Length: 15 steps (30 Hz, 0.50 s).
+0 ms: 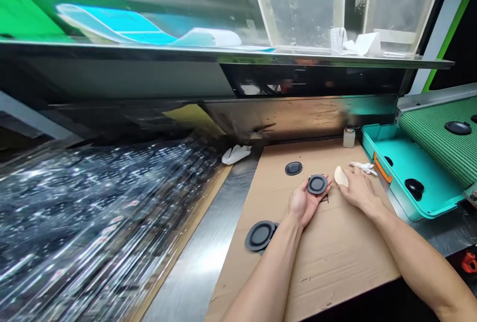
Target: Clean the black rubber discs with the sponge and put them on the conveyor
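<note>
My left hand (306,201) is turned palm up over the cardboard, with a round dark grey disc (317,184) held on its fingers and thumb. The disc has a raised ring and a flat centre. My right hand (358,188) grips a cream, rounded pad (340,176) just to the right of the disc, apart from it. Beyond my left hand a similar dark disc (293,168) lies on the cardboard. Larger dark discs (261,236) overlap to the left of my left forearm, which partly hides them. A crumpled white cloth (364,167) lies just past my right hand.
A cardboard sheet (335,262) covers the metal bench. At the right, a teal bin (428,173) holds several black parts beside a green conveyor belt (439,118) carrying dark discs. A small bottle (349,136) stands at the back. Clear plastic-wrapped goods (93,222) fill the left.
</note>
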Motion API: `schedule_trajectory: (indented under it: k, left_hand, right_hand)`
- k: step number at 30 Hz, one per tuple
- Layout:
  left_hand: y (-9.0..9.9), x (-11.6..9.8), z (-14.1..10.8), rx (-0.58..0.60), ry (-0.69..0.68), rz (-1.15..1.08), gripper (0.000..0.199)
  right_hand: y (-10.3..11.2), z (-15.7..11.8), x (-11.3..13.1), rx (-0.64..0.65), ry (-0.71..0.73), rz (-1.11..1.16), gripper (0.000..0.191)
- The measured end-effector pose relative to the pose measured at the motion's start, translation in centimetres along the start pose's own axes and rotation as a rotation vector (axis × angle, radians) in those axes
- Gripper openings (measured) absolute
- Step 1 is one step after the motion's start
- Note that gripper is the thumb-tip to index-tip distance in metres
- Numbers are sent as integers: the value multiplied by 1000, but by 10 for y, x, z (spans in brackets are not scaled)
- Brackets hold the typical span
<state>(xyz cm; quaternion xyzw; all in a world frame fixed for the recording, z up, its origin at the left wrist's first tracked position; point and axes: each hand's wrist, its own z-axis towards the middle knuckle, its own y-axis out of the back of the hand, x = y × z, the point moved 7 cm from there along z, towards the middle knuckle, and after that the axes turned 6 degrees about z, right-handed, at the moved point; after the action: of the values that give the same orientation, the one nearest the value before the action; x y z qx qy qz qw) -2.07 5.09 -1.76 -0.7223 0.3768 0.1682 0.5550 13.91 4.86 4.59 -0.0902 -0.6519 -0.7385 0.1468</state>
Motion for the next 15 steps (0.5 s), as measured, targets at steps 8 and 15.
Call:
schedule_trajectory:
  k: [8,15]
  left_hand:
    - [1,-1,4,-64,-95,-37,38]
    - [-8,10,6,16,-94,-58,34]
  right_hand:
    - [-9,-3,8,97,-2,229,36]
    - [-22,-11,47,69,37,161,36]
